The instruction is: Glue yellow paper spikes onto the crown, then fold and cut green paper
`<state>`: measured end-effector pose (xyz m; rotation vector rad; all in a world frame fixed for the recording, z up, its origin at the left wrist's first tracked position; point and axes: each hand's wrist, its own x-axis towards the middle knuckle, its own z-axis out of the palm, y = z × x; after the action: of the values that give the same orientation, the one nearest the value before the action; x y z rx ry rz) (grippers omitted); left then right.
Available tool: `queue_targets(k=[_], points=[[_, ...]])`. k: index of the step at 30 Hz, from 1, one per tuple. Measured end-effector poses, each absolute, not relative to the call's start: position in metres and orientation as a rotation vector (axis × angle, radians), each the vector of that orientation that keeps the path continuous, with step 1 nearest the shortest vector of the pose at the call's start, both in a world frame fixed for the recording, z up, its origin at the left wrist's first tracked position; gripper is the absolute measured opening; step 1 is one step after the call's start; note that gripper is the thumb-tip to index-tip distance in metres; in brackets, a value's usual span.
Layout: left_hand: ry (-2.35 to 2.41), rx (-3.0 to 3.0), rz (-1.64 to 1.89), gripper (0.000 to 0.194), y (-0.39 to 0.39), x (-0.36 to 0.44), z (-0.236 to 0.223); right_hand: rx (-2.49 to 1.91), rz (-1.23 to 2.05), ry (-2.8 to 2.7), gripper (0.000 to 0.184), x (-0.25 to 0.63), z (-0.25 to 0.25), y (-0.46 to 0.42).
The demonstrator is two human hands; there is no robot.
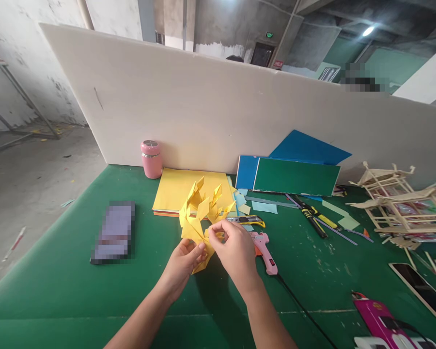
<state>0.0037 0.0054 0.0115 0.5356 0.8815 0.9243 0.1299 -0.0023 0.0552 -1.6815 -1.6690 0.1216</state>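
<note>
A yellow folded-paper piece (192,226) with several pointed petals, joined in a ring, is held up over the green table. My left hand (187,261) pinches its lower left edge between thumb and fingers. On the near right side, my right hand (236,247) has thumb and index finger closed on a fold of the same paper. The right fingertips partly cover that spot. Just right of my right hand lies a pink hot glue gun (264,252), its black cord running toward the lower right. A yellow utility knife (247,221) rests beyond the hand.
Behind the paper piece lies a stack of coloured paper (170,186). A pink flask (151,160) and a phone (114,232) are left. Green and blue boards (296,175) lean on the white partition (203,97). Wooden stick models (407,203) and a magenta power strip (380,315) are right.
</note>
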Motion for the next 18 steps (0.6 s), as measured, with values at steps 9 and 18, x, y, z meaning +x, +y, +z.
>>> queue_targets(k=[9,18], points=[[0.875,0.547,0.920,0.045,0.0065,0.0035,0.0108,-1.687,0.218,-1.669,0.013,0.1282,0.0561,-0.0032],[0.879,0.553,0.929,0.044,0.0062,0.0036,0.0107,-1.684,0.265,-1.666,0.013,0.1284,0.0565,-0.0038]])
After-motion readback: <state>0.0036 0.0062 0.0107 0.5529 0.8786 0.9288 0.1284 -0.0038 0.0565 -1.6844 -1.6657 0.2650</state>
